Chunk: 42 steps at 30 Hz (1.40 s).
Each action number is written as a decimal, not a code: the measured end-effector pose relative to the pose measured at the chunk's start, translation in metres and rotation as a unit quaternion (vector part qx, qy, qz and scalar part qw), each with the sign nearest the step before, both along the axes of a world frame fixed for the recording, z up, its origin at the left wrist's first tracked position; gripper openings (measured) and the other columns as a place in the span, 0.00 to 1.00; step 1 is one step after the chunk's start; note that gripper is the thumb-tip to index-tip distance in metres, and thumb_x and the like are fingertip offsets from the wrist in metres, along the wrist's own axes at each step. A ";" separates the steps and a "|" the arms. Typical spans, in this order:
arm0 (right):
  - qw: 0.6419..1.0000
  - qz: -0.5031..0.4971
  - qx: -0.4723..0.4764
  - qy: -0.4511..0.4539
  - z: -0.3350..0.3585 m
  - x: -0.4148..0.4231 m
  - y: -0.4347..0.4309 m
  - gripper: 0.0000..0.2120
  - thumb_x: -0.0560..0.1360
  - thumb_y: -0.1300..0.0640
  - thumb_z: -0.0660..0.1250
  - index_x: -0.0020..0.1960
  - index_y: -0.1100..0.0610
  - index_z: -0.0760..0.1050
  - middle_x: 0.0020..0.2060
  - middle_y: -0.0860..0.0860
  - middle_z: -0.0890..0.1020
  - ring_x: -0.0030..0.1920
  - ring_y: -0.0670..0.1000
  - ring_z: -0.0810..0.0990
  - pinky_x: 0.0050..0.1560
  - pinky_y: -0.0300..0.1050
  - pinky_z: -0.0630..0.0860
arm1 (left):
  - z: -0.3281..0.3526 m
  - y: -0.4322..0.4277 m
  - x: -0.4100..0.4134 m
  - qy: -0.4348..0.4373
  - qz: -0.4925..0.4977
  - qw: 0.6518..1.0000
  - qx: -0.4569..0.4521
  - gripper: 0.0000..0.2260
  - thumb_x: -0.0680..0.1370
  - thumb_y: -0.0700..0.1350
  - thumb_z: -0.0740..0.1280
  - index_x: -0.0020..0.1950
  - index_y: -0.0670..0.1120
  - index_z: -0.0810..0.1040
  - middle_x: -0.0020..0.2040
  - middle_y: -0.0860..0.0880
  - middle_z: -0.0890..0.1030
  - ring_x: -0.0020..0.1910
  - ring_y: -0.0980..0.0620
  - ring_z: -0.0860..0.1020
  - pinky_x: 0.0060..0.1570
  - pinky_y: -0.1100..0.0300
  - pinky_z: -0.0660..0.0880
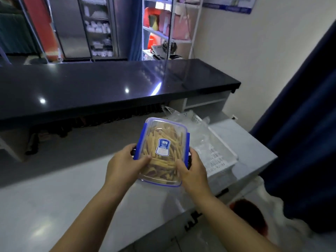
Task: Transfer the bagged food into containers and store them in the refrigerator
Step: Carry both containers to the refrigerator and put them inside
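A clear rectangular container [164, 135] with a blue-trimmed lid and a blue label is held above the grey worktop [54, 197]. It is full of yellow and purple food sticks. My left hand [123, 165] grips its left side at a blue latch, thumb on the lid. My right hand [190, 170] grips the right side near the front corner. Behind it lies an empty clear plastic bag [189, 128], crumpled over a white perforated basket [220, 157].
A glossy black counter [109, 88] runs across above the worktop. A dark blue curtain [300, 142] hangs at the right. A white bag with something red [254, 220] lies low right. Shelves [169, 28] and a glass-door cabinet [96, 28] stand far behind.
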State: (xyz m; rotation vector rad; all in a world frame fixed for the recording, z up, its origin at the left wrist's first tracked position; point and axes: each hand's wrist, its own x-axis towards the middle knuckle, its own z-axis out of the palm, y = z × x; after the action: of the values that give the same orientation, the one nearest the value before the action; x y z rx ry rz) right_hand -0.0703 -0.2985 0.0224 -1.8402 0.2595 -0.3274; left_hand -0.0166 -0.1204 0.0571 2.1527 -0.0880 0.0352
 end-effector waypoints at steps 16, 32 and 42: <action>0.954 -0.297 -0.018 -0.040 0.022 -0.241 -0.230 0.16 0.75 0.51 0.64 0.52 0.28 0.69 0.47 0.34 0.79 0.49 0.37 0.80 0.43 0.38 0.80 | 0.009 -0.286 -0.152 0.011 -0.291 0.955 -0.063 0.16 0.72 0.50 0.68 0.59 0.51 0.76 0.43 0.57 0.81 0.38 0.60 0.81 0.36 0.59 0.79; 0.867 -0.498 0.012 0.012 -0.005 -0.474 -0.433 0.15 0.73 0.56 0.66 0.51 0.35 0.72 0.45 0.39 0.82 0.43 0.38 0.81 0.38 0.30 0.75 | -0.013 -0.549 -0.341 0.053 -0.517 0.854 -0.019 0.15 0.74 0.52 0.68 0.59 0.52 0.75 0.41 0.61 0.78 0.39 0.63 0.78 0.33 0.69 0.72; 0.802 -0.596 0.045 -0.008 -0.023 -0.497 -0.544 0.12 0.74 0.58 0.67 0.51 0.43 0.69 0.41 0.36 0.82 0.36 0.43 0.83 0.31 0.35 0.76 | -0.029 -0.705 -0.351 0.057 -0.599 0.799 0.006 0.14 0.71 0.49 0.70 0.57 0.51 0.78 0.42 0.59 0.81 0.41 0.62 0.79 0.41 0.62 0.76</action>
State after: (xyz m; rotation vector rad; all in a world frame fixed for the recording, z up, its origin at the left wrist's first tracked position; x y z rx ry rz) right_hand -0.5676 -0.8428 -0.0005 -1.3485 1.4050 -1.1606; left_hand -0.3679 -0.8254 0.0279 1.7461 -1.3477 -0.8232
